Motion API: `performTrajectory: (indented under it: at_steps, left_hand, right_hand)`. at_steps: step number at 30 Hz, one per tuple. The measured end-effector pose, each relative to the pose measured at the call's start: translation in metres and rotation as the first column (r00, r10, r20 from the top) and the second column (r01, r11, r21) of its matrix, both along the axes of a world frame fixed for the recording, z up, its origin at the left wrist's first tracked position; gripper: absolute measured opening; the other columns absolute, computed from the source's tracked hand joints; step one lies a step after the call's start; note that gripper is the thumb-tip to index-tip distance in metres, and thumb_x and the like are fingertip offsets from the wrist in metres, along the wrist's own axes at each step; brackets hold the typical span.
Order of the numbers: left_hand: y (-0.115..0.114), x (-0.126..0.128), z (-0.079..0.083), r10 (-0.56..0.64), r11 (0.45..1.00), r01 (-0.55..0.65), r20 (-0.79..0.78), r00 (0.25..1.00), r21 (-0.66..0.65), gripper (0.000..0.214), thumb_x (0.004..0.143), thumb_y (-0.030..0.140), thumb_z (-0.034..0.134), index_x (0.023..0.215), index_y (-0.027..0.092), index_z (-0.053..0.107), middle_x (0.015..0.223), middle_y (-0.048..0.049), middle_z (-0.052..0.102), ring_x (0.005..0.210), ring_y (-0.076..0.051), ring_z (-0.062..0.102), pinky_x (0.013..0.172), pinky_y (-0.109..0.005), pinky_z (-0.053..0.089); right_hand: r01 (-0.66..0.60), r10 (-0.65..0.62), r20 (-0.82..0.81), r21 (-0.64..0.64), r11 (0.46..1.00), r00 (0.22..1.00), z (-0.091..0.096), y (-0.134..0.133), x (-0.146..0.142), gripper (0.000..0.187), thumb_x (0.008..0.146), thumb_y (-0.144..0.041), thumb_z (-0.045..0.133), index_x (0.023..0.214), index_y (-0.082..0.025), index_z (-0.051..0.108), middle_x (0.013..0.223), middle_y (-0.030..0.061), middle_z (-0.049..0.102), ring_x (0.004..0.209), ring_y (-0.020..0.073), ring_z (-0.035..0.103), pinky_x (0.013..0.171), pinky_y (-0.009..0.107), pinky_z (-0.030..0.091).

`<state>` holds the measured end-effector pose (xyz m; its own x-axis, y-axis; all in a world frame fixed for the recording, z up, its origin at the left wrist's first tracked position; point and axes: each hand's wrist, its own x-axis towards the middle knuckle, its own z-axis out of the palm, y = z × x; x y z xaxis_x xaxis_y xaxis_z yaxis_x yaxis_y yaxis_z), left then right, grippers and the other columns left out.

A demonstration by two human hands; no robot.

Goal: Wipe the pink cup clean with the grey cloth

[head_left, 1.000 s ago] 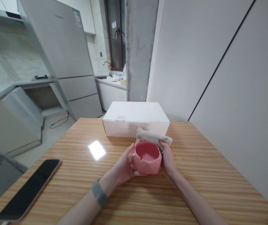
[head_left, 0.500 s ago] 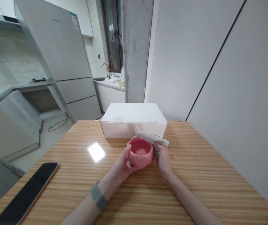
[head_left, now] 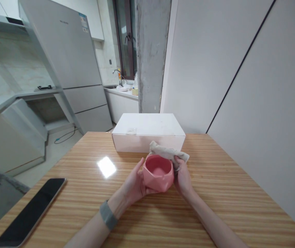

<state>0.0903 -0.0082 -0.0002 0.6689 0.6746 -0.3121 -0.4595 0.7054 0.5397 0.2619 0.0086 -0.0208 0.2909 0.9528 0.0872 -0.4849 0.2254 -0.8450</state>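
A pink faceted bowl (head_left: pixel 158 172) is held just above the wooden table (head_left: pixel 214 193) between both hands. My left hand (head_left: pixel 134 184) cups its left side and underside with fingers wrapped round it. My right hand (head_left: pixel 182 177) presses a folded beige cloth (head_left: pixel 168 153) against the bowl's right and far rim. The bowl's opening faces up and slightly toward me.
A closed white box (head_left: pixel 149 132) stands right behind the bowl. A black phone (head_left: pixel 31 212) lies at the table's near left edge. A grey wall runs along the right; a fridge (head_left: pixel 67 62), counter and sink lie beyond the table's left and far sides.
The bowl has been turned and tilted between my hands, showing rounded then faceted sides. The cloth stays against its far right rim. Hands remain in about the same spot.
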Motion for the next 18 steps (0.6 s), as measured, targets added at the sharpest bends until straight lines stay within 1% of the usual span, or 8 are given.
performTrajectory:
  at_steps: [3,5,9,12,14,16,18]
  left_hand:
    - [-0.001,0.003,-0.002,0.027,1.000,-0.027,-0.023,0.999,-0.012,0.053,0.085,0.050,0.054,0.124,0.014,0.059,0.101,-0.0110,0.073,0.077,-0.024,0.069,0.061,-0.037,0.059]
    - [-0.003,0.005,-0.001,0.063,0.998,-0.063,-0.010,0.998,-0.003,0.050,0.086,0.046,0.055,0.122,0.013,0.060,0.103,-0.0116,0.072,0.079,-0.024,0.069,0.062,-0.037,0.059]
    - [-0.006,0.010,0.003,0.196,0.979,-0.198,0.030,0.980,0.049,0.044,0.088,0.037,0.055,0.124,0.012,0.059,0.116,-0.0130,0.068,0.099,-0.025,0.067,0.081,-0.037,0.056]
    - [-0.007,0.013,0.007,0.297,0.950,-0.299,0.040,0.954,0.088,0.044,0.088,0.035,0.055,0.127,0.013,0.056,0.120,-0.0129,0.066,0.111,-0.027,0.062,0.091,-0.040,0.052]
    - [-0.006,0.015,0.008,0.350,0.929,-0.356,0.073,0.934,0.105,0.045,0.089,0.033,0.055,0.128,0.012,0.055,0.122,-0.0124,0.066,0.117,-0.027,0.058,0.096,-0.038,0.049]
    - [-0.006,0.016,0.007,0.375,0.914,-0.388,0.118,0.919,0.116,0.045,0.089,0.029,0.055,0.131,0.013,0.052,0.123,-0.0119,0.065,0.120,-0.025,0.056,0.100,-0.037,0.046]
    - [-0.006,0.015,0.005,0.374,0.913,-0.390,0.132,0.918,0.123,0.046,0.088,0.025,0.056,0.132,0.013,0.051,0.122,-0.0112,0.065,0.118,-0.024,0.057,0.100,-0.035,0.045]
  right_hand:
    - [-0.055,0.054,-0.058,-0.012,0.998,0.997,0.005,-0.004,-0.003,0.027,0.079,-0.038,0.058,0.097,-0.022,0.070,0.098,-0.0003,0.076,0.102,0.0252,0.067,0.091,0.037,0.050]
    - [-0.082,0.080,-0.083,-0.012,0.997,0.993,0.008,-0.005,-0.004,0.027,0.079,-0.037,0.059,0.097,-0.021,0.071,0.097,0.0010,0.076,0.102,0.0261,0.066,0.090,0.038,0.050]
    - [-0.087,0.086,-0.114,-0.001,0.996,0.990,0.010,-0.004,-0.006,0.026,0.078,-0.037,0.060,0.095,-0.021,0.071,0.096,0.0010,0.076,0.105,0.0264,0.065,0.092,0.039,0.050]
    - [-0.038,0.041,-0.143,0.026,0.999,0.989,0.010,-0.003,-0.008,0.024,0.076,-0.035,0.060,0.095,-0.022,0.070,0.099,-0.0012,0.076,0.107,0.0247,0.064,0.096,0.038,0.047]
    - [0.004,0.002,-0.156,0.040,0.999,0.988,0.010,-0.003,-0.011,0.025,0.074,-0.033,0.061,0.095,-0.022,0.070,0.100,-0.0017,0.075,0.107,0.0242,0.063,0.099,0.037,0.045]
    - [0.029,-0.022,-0.154,0.041,0.999,0.988,0.009,-0.003,-0.013,0.025,0.073,-0.033,0.062,0.095,-0.023,0.070,0.100,-0.0020,0.075,0.107,0.0237,0.063,0.100,0.037,0.044]
    - [0.032,-0.026,-0.144,0.037,0.999,0.989,0.009,-0.003,-0.015,0.026,0.073,-0.033,0.063,0.095,-0.023,0.070,0.100,-0.0019,0.075,0.107,0.0237,0.063,0.098,0.037,0.045]
